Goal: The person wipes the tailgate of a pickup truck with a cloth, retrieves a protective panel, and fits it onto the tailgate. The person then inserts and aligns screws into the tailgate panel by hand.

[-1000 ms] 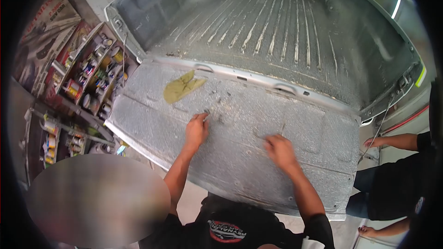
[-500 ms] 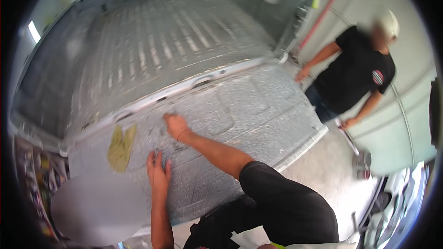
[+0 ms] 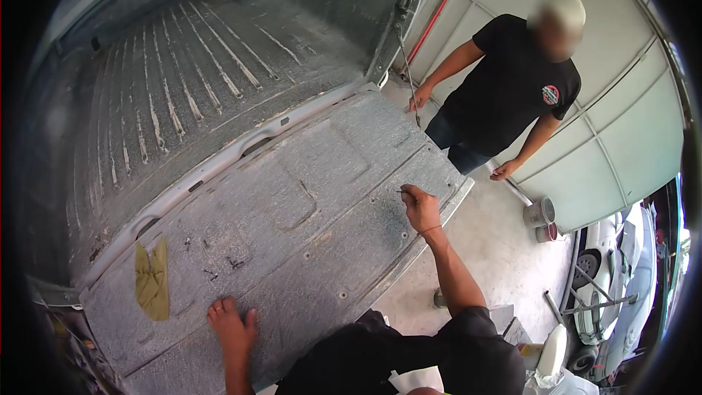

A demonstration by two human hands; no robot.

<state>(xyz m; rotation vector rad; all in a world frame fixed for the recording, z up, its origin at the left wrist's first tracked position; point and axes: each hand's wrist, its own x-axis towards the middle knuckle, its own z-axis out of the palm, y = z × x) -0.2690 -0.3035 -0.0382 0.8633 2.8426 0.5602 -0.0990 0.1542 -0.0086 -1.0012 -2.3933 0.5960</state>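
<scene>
Fingers slightly spread, the left hand [image 3: 234, 333] rests on the tailgate [image 3: 281, 271], an olive cloth [image 3: 152, 281] at its ten o'clock. At its two o'clock, the right hand [image 3: 422, 210] pinches a small dark piece [image 3: 403, 191].

I'd call this a vehicle body or repair workshop. Right in front of me is a pickup's cargo bed [image 3: 183, 66], its ribbed floor scuffed down to pale streaks, with the tailgate [image 3: 351, 168] folded down, its surface worn and marked. Past it, a bare concrete floor [image 3: 468, 249] runs over to a pale panelled wall [image 3: 621, 80] with a red pipe [image 3: 437, 18] along it. Two metal cans [image 3: 539, 213] sit near the foot of that wall. Off to the right there's a white car [image 3: 589, 249] standing close by, and a tubular metal frame [image 3: 603, 306] in front of it.
</scene>
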